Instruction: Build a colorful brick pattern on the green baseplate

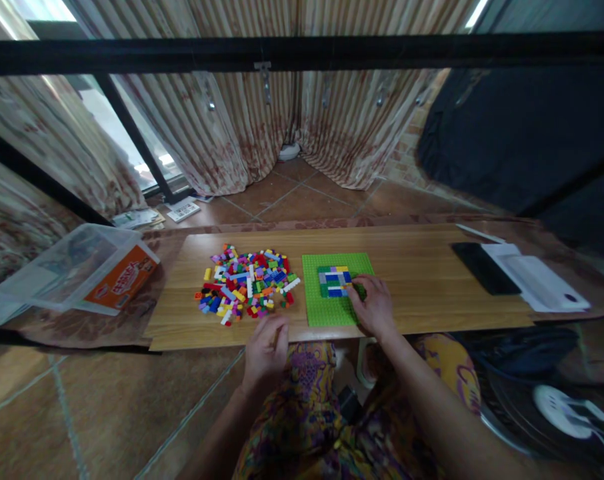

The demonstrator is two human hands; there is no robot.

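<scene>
A green studded baseplate (315, 315) lies on the wooden board, bearing a low block of toy bricks (334, 282) in blue, white, green, grey, yellow and purple. My right hand (375, 303) rests over the plate's right side. Its thumb and index finger are closed at the block's right edge on a small toy brick, mostly hidden by the fingertips. My left hand (266, 350) is at the board's front edge, below the loose brick pile (249, 283). Its fingers curl loosely, with a gap to the thumb, and no brick shows in it.
On the left stands a clear plastic box (89, 267) with an orange label. A black phone-like slab (485, 267) and a white case (549, 283) lie at the board's right end. A black horizontal bar (302, 53) crosses in front of the curtains.
</scene>
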